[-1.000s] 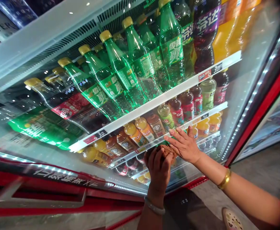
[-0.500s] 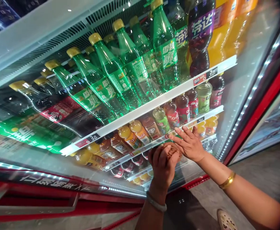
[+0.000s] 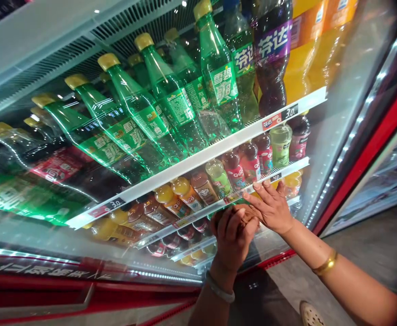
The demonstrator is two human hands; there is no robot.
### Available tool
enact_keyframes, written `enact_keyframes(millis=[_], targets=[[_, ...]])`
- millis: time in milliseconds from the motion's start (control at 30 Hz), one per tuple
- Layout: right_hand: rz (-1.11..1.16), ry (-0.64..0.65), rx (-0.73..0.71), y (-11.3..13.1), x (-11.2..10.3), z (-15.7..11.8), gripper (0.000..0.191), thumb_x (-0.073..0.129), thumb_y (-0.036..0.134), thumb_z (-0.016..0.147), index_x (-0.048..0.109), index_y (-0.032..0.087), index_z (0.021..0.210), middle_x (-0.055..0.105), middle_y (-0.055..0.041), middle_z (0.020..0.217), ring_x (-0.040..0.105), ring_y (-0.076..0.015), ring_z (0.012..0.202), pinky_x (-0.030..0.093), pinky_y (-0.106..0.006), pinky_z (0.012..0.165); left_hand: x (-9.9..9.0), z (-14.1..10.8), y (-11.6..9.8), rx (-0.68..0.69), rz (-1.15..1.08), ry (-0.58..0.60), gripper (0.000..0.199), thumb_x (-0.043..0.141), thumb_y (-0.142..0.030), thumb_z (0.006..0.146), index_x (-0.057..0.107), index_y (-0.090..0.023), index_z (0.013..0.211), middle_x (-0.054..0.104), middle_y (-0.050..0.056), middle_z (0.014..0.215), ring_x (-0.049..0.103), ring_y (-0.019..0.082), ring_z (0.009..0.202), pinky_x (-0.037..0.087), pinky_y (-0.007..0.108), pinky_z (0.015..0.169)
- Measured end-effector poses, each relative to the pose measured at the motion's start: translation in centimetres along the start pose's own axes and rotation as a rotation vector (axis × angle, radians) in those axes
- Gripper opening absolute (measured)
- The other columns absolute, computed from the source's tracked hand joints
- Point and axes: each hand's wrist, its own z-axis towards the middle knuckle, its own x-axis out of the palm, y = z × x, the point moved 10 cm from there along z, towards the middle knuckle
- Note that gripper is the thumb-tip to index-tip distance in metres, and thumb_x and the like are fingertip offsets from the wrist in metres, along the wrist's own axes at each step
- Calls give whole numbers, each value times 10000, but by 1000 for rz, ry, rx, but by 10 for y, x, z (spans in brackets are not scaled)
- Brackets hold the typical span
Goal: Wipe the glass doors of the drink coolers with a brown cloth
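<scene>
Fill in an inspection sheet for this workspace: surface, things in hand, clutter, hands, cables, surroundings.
Surface: upper shelf, white front edge with price tags, tilted in view.
Things in hand: brown item, partly covered; exact identity unclear.
Clutter: green bottles crowd the upper shelf; small bottles line the one below.
Hands: left hand, fingers curled on the brown item; right hand, open, fingers spread, beside it.
Cables: nothing seen.
Surroundings: red frame, grey floor, a shoe.
</scene>
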Motion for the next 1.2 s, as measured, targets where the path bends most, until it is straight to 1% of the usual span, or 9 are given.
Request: enact_keyframes(millis=[100, 167, 400, 500, 633, 833, 900, 1100, 1200], targets=[[-12, 8, 32, -16, -8, 2, 734, 665, 295, 949, 335, 459, 1584, 122, 70, 1741, 52, -193, 1637, -57, -501, 1338, -20, 38, 10, -3, 0, -97, 213, 808, -261, 861, 759, -337, 1054, 693, 41, 1160, 588, 258, 1257, 405, 494, 1158], [-22, -5, 44, -29, -13, 2, 754, 704, 294, 923, 360, 487, 1565, 103, 69, 1745, 30, -214, 1638, -65, -521, 1333, -21, 47, 10, -28, 17, -138, 175, 773, -257, 884, 755, -317, 1048, 677, 60, 1153, 562, 276, 1280, 407, 520, 1158], [9, -52, -9, -46, -13, -5, 638, 533, 286, 1012, 323, 459, 1589, 129, 81, 1738, 57, -157, 1632, -50, -452, 1342, 41, -3, -36, -15, -20, -20, 122, 815, -281, 867, 760, -318, 969, 714, 2, 1033, 642, 196, 1131, 390, 435, 1158], [23, -20, -13, -50, -16, -3, 684, 610, 302, 976, 337, 465, 1583, 183, 78, 1726, 90, -167, 1631, -16, -449, 1348, 34, 19, -32, -44, -12, -41, 163, 792, -222, 869, 761, -314, 1000, 694, 30, 1113, 601, 232, 1198, 392, 478, 1158], [2, -30, -11, -67, -28, 5, 759, 725, 340, 914, 362, 500, 1561, 112, 83, 1740, 30, -212, 1638, -67, -502, 1335, 16, 54, -27, -51, 17, -131, 200, 788, -223, 860, 752, -288, 1046, 647, 66, 1169, 542, 283, 1277, 379, 530, 1175], [-12, -74, -76, -84, -34, 7, 615, 602, 352, 999, 390, 417, 1572, 156, 75, 1739, 50, -181, 1636, -96, -460, 1335, 68, 11, -63, -74, 27, -62, 176, 864, -209, 792, 753, -299, 893, 686, 19, 1026, 599, 213, 1126, 428, 453, 1116], [-9, -60, -81, -86, -35, 6, 585, 570, 335, 1015, 401, 389, 1572, 177, 73, 1733, 60, -186, 1636, -91, -464, 1335, 75, 8, -72, -54, 39, -32, 177, 861, -203, 795, 747, -308, 879, 701, 4, 1026, 603, 198, 1132, 425, 431, 1123], [-35, -46, -59, -108, -40, -1, 695, 717, 342, 930, 418, 430, 1552, 239, 74, 1715, 6, -228, 1636, -137, -542, 1308, 36, 63, -46, -138, 81, -121, 157, 713, -235, 917, 735, -308, 1055, 630, 62, 1200, 545, 267, 1274, 413, 520, 1153], [-10, -58, -22, -122, -38, -9, 704, 696, 310, 935, 401, 446, 1559, 259, 76, 1712, 43, -231, 1636, -129, -534, 1316, 43, 57, -50, -160, 85, -145, 134, 731, -233, 901, 742, -305, 1014, 628, 56, 1160, 555, 263, 1243, 416, 514, 1144]])
